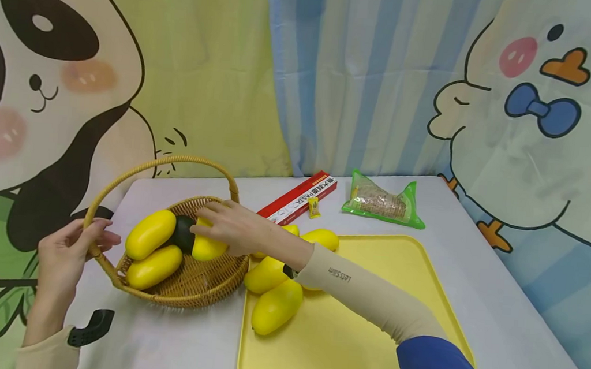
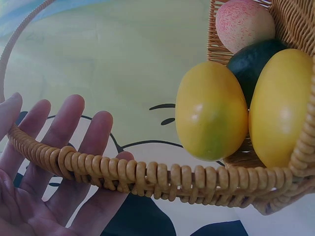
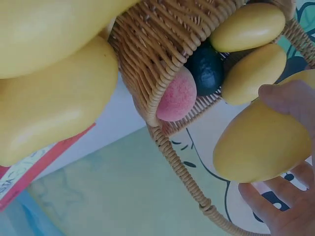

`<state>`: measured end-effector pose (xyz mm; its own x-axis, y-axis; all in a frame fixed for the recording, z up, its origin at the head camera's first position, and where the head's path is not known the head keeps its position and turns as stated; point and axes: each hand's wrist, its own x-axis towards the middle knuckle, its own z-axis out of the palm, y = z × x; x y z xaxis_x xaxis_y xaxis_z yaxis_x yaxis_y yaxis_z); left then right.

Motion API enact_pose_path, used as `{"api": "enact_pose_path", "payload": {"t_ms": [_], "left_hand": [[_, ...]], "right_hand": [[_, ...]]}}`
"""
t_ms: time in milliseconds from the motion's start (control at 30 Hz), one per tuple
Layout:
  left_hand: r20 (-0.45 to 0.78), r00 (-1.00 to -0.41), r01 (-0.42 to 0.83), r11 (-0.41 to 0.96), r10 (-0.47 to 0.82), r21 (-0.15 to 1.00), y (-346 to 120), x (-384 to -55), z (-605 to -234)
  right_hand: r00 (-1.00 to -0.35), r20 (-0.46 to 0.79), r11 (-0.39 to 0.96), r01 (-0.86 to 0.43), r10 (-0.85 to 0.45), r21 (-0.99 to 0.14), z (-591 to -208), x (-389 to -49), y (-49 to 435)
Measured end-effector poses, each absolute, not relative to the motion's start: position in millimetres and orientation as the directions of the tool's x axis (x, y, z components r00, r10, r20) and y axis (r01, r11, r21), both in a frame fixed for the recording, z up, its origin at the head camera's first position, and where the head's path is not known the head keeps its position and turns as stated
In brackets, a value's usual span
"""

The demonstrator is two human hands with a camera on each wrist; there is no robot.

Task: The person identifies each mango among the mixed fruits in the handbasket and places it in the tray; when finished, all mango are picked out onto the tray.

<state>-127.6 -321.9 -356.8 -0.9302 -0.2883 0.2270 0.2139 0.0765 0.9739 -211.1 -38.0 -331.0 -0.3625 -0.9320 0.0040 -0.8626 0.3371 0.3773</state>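
The wicker basket (image 1: pixel 199 284) stands at the left of the table, its tall handle (image 2: pixel 147 177) arching up. My left hand (image 1: pixel 69 248) holds that handle near its left base, thumb on one side and fingers behind it. Over the basket, my right hand (image 1: pixel 235 226) grips a yellow mango (image 3: pixel 261 142) between thumb and fingers. Inside lie two yellow mangoes (image 1: pixel 153 266), a dark green avocado-like fruit (image 3: pixel 205 69) and a pink speckled peach-like fruit (image 3: pixel 178 96). The head view has the pink one hidden behind my right hand.
A yellow tray (image 1: pixel 361 340) right of the basket carries several mangoes (image 1: pixel 276 307) at its left side, partly under my right forearm. Behind it lie a red-and-white pasta box (image 1: pixel 294 199), a small yellow packet (image 1: pixel 314 208) and a green-edged clear bag (image 1: pixel 382 203) of brown contents.
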Motion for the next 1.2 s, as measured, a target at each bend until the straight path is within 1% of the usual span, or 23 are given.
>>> {"api": "enact_pose_path", "payload": {"t_ms": [67, 133, 267, 500, 667, 900, 1000, 1200], "left_hand": [[0.228, -0.930, 0.215, 0.076, -0.289, 0.974, -321.7, -127.4, -356.8], [0.229, -0.930, 0.215, 0.081, -0.288, 0.973, -321.4, -127.2, -356.5], [0.228, -0.930, 0.213, 0.084, -0.288, 0.973, -321.2, -127.0, -355.9], [0.218, -0.933, 0.205, 0.075, -0.287, 0.976, -322.0, -127.2, -355.7], [0.215, -0.935, 0.206, 0.062, -0.282, 0.977, -322.2, -127.2, -356.0], [0.221, -0.933, 0.213, 0.059, -0.283, 0.975, -321.9, -126.4, -354.5], [0.218, -0.935, 0.209, 0.065, -0.281, 0.976, -321.6, -126.3, -354.6], [0.210, -0.937, 0.199, 0.069, -0.279, 0.978, -320.9, -126.3, -355.4]], "right_hand": [[-0.354, 0.021, 0.337, -0.867, -0.935, 0.367, -330.1, -204.6, -28.6], [-0.362, 0.027, 0.348, -0.870, -0.932, 0.349, -329.7, -198.9, -19.0], [-0.405, 0.021, 0.391, -0.867, -0.914, 0.309, -331.3, -191.9, -0.1], [-0.451, 0.076, 0.454, -0.851, -0.889, 0.264, -338.8, -185.0, 37.2], [-0.491, 0.073, 0.494, -0.836, -0.868, 0.238, -345.0, -174.2, 66.5], [-0.497, 0.133, 0.514, -0.838, -0.857, 0.180, -357.3, -155.4, 101.0], [-0.510, 0.134, 0.527, -0.834, -0.850, 0.163, -361.6, -146.5, 111.7], [-0.535, 0.136, 0.552, -0.814, -0.834, 0.182, -370.3, -131.0, 129.6]]}}
